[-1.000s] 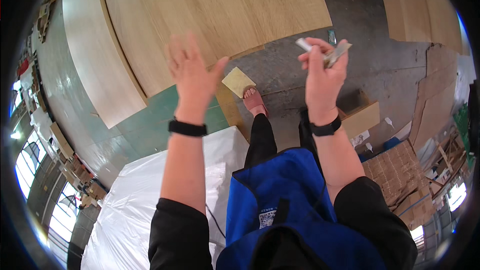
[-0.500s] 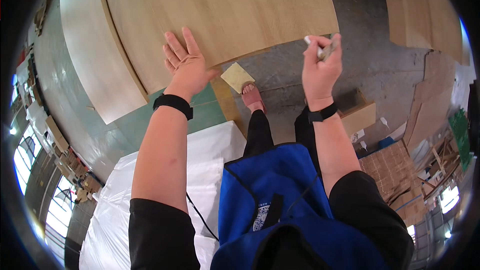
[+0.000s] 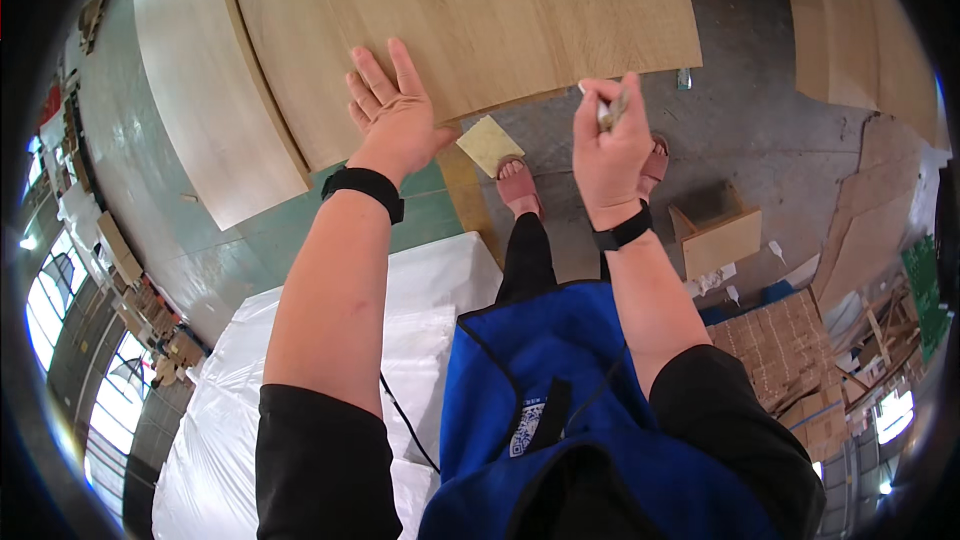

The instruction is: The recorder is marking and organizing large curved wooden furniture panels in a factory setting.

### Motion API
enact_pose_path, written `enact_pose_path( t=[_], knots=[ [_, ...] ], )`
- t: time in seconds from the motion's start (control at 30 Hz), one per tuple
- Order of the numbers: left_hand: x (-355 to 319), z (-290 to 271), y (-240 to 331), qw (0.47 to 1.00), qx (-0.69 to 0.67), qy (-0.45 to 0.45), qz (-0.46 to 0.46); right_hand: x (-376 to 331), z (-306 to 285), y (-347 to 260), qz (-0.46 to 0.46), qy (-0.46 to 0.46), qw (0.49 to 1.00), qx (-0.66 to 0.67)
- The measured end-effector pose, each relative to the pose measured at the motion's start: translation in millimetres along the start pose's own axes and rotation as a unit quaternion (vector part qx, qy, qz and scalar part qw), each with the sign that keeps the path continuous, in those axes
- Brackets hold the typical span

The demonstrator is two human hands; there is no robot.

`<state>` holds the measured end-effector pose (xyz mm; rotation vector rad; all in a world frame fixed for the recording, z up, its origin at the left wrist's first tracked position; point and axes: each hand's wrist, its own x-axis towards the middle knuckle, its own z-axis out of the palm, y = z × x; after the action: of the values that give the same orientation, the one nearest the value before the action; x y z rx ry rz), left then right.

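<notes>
"What do the fingers hold?"

"The right hand [image 3: 610, 162] clamps its fingers on a small pale piece [image 3: 604, 117], mostly hidden by the grip, at the near edge of a wooden panel [image 3: 500, 15]. Whether it touches the wood, I cannot tell."

"And the left hand [image 3: 393, 132]?"

"Fingers spread and holding nothing, it lies palm down over the same edge, farther left."

"What surrounds them?"

"A paler board [image 3: 185, 90] runs along the panel's left side. Below the edge, a yellow sheet [image 3: 490, 143] lies by a pink sandal [image 3: 516, 186] on the floor [image 3: 760, 145]."

"Farther out?"

"An open wooden box [image 3: 722, 243] stands to the right, cardboard [image 3: 770, 350] beyond it. White wrapping [image 3: 320, 350] covers a bulky block at lower left, beside the worker's blue apron [image 3: 535, 350]."
</notes>
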<state>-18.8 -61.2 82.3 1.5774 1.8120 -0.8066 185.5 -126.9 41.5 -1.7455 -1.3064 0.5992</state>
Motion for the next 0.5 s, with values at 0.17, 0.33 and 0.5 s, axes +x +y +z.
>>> enact_pose_path(
  t=[0.17,0.33,0.5],
  knots=[
    [0,1,-3,1.000,-0.010,0.001,0.011,1,-3,4,-0.023,0.000,0.999,-0.025],
    [-1,4,-4,0.999,-0.001,0.028,0.016,4,-3,2,0.002,0.019,1.000,-0.007],
    [0,2,-3,1.000,0.003,0.019,0.015,-9,17,-9,-0.031,0.005,0.999,0.013]
  ],
)
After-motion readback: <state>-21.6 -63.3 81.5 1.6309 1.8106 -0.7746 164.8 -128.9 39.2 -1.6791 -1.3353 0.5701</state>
